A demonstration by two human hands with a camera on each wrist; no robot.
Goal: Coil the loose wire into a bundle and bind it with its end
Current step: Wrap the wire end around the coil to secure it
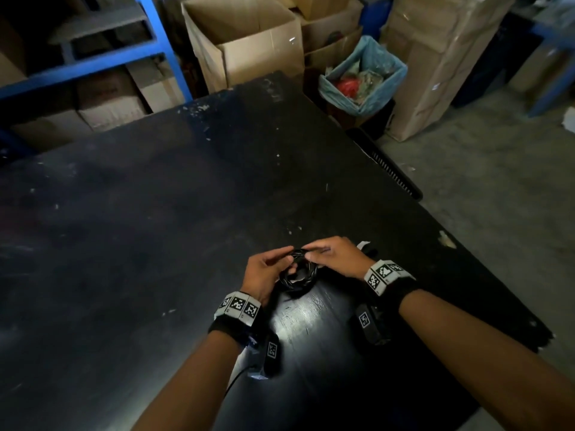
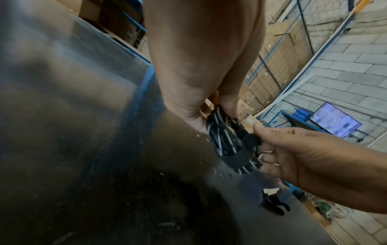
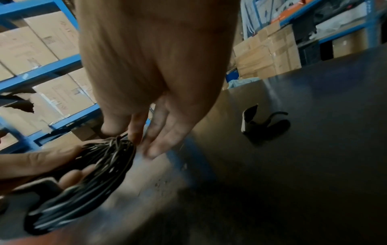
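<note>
Wire: a black coil of wire (image 1: 298, 272) is being held just above the near part of a dark table (image 1: 155, 213), between both hands; many glossy loops are seen bunched together, and a dark band is wrapped across them in the left wrist view.
Left hand: the left hand (image 1: 264, 275) is being curled around the left side of the coil, thumb on top and fingers showing through the ring's middle in the right wrist view.
Right hand: the right hand (image 1: 333, 255) is being used to pinch the top of the coil with thumb and forefinger; its other fingers (image 3: 167, 137) are being kept straight beside the loops.
Table: a small dark object with a white tag (image 3: 263, 124) is lying just beyond the right hand.
Background: cardboard boxes (image 1: 249, 38), blue shelving (image 1: 93, 63) and a lined bin (image 1: 364, 76) are standing past the table's far edge.
</note>
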